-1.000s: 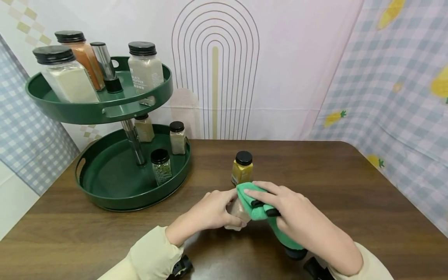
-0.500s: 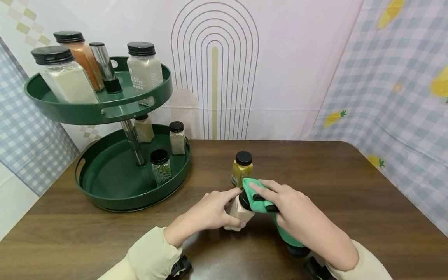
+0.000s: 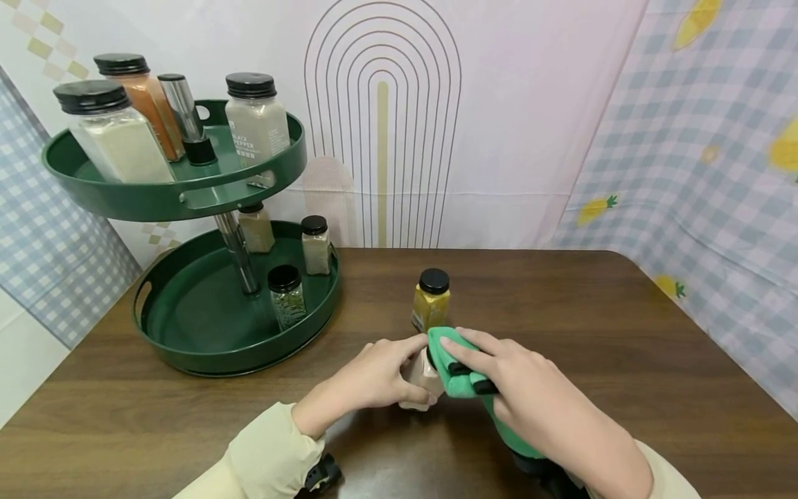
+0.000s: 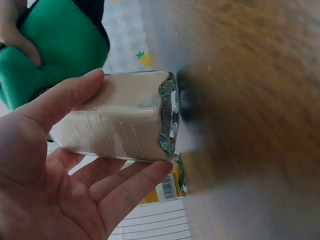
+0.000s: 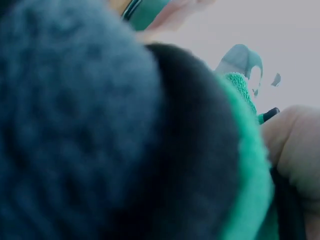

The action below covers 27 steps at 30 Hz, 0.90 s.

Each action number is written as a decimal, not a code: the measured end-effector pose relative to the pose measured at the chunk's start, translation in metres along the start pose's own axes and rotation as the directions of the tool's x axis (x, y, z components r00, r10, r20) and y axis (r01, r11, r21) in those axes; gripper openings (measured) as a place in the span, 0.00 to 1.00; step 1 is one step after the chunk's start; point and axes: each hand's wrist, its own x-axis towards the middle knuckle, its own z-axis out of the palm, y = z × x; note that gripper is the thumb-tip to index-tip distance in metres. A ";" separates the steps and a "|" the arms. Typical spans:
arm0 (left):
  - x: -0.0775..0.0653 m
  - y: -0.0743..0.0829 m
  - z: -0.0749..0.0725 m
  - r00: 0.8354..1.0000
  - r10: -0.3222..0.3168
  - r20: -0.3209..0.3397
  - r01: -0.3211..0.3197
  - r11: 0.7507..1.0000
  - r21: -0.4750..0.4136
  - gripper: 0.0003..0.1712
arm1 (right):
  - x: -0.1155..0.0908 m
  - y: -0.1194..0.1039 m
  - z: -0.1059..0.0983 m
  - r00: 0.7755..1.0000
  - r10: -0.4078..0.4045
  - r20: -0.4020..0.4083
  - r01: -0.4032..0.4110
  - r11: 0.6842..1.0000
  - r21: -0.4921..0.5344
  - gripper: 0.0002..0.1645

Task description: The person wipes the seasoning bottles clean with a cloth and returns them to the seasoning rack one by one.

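My left hand [image 3: 374, 374] grips a square glass spice jar [image 4: 120, 112] filled with pale powder, fingers and thumb around its sides. The jar leans to the right, its base close over the table in the left wrist view. In my right hand [image 3: 530, 384] is a folded green cloth [image 3: 451, 364] with black edging, pressed over the jar's black lid and covering most of it. A loose part of the cloth hangs below the right hand. Just behind stands a jar of yellow spice [image 3: 431, 301] with a black lid. Cloth fills most of the right wrist view, blurred.
At the left stands a two-tier green rack [image 3: 237, 360]. Its upper tray [image 3: 181, 201] bears large jars and a steel grinder-like cylinder [image 3: 187, 118]; small jars, one of green herbs [image 3: 288, 301], sit below. A patterned cloth backdrop [image 3: 499, 125] closes off the brown table [image 3: 592, 312].
The cloth and right hand shift up and right off part of the black lid, then back down and left over it. The left hand keeps its hold on the jar.
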 end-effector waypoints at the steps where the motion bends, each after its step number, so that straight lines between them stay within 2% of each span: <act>1: 0.000 0.000 0.000 1.000 -0.006 0.003 0.006 1.000 0.005 0.32 | 0.002 0.003 0.000 1.000 0.008 0.003 -0.008 1.000 0.010 0.48; 8: -0.002 0.001 0.001 1.000 -0.019 0.006 0.019 1.000 0.024 0.31 | 0.012 0.018 0.004 0.998 0.049 0.046 -0.050 0.998 0.036 0.42; 15: -0.004 0.001 0.001 1.000 -0.026 0.011 0.026 1.000 0.013 0.32 | 0.002 0.004 0.001 1.000 -0.015 0.011 0.016 0.999 -0.028 0.48; 22: -0.003 0.001 -0.001 1.000 0.012 0.005 -0.012 0.999 -0.030 0.25 | -0.010 -0.007 -0.001 0.994 -0.087 0.061 0.091 0.994 -0.063 0.52; 27: -0.002 0.001 -0.001 1.000 0.011 0.004 -0.011 1.000 -0.021 0.24 | -0.008 -0.005 -0.002 0.997 -0.081 -0.013 0.080 0.996 -0.038 0.50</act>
